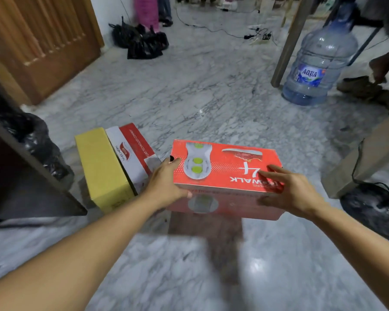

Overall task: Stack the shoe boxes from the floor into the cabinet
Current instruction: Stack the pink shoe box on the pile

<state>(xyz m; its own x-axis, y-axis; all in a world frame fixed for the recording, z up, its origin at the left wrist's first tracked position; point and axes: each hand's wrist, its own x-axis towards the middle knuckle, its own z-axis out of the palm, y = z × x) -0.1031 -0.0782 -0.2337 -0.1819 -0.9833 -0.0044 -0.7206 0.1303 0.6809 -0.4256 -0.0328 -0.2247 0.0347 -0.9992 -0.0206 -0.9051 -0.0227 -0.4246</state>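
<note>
Hands (166, 180) (288, 189) grip glossy red cardboard shoebox (225, 167); marble floor (211, 97).

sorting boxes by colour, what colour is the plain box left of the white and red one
Yellow: the plain box stands on the floor beside the white and red box, clearest in the head view.

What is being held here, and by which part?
The red shoe box, gripped at its two short ends: left hand and right hand.
</note>
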